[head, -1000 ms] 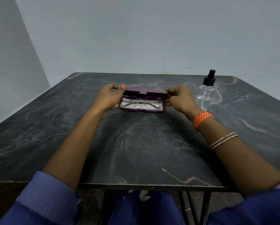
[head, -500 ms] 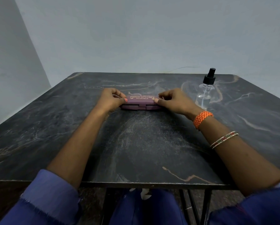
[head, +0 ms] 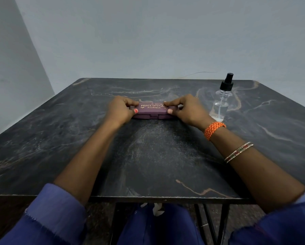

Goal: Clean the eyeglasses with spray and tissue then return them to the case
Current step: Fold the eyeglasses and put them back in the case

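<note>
A maroon eyeglass case point(head: 152, 111) with gold lettering lies closed on the dark marble table point(head: 157, 156), near the middle. My left hand point(head: 120, 110) grips its left end, thumb on the front edge and fingers on the lid. My right hand point(head: 187, 109) holds the right end the same way. The eyeglasses are hidden inside the case. A clear spray bottle point(head: 221, 101) with a black pump top stands upright just right of my right hand. No tissue is in view.
The table's near edge point(head: 148, 198) runs across the bottom, with black metal legs below it. A pale wall rises behind the far edge. Blue sleeves and my lap fill the lower frame.
One second ago the case stood open with the eyeglasses lying inside. Both hands pushed the lid down, and now the case is closed under my fingers.
</note>
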